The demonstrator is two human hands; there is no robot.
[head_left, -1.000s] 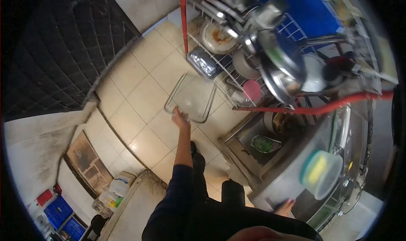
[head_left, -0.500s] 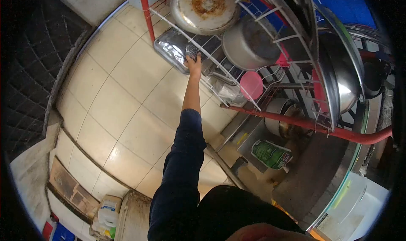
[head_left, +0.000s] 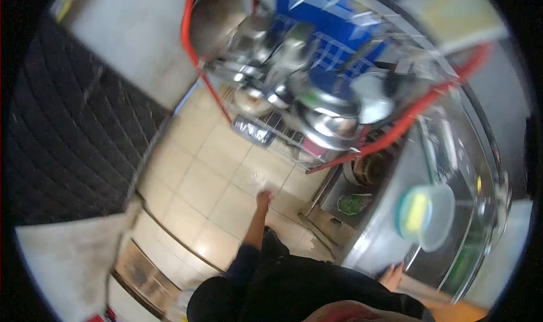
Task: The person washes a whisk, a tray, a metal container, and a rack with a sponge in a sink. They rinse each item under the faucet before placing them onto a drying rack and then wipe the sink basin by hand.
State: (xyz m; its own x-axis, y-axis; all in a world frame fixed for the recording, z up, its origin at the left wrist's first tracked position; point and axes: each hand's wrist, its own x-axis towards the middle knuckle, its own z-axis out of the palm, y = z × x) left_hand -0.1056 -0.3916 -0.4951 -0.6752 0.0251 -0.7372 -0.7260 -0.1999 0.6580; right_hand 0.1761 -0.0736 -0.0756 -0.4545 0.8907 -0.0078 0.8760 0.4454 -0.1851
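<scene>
My left hand (head_left: 264,199) is low over the tiled floor, its fingers closed. A pale, see-through blur (head_left: 259,180) shows just beyond the fingertips; motion smears it too much to name. My right hand (head_left: 391,277) rests at the near edge of the steel sink counter (head_left: 367,245), fingers stretched out and nothing visible in them. Close to it on the counter are a clear plastic bowl (head_left: 442,223) and a teal bowl with a yellow block (head_left: 417,213) in it.
A red-framed dish rack (head_left: 396,131) holds several steel pots, lids and a blue basket (head_left: 325,33). On its bottom shelf lies a shiny tray (head_left: 253,131). Under the counter sits a green packet (head_left: 352,204). A dark quilted surface (head_left: 79,135) fills the left side.
My left hand has drawn back from the rack's bottom shelf toward my body. My view has swung up and right, bringing the counter and my right hand into sight.
</scene>
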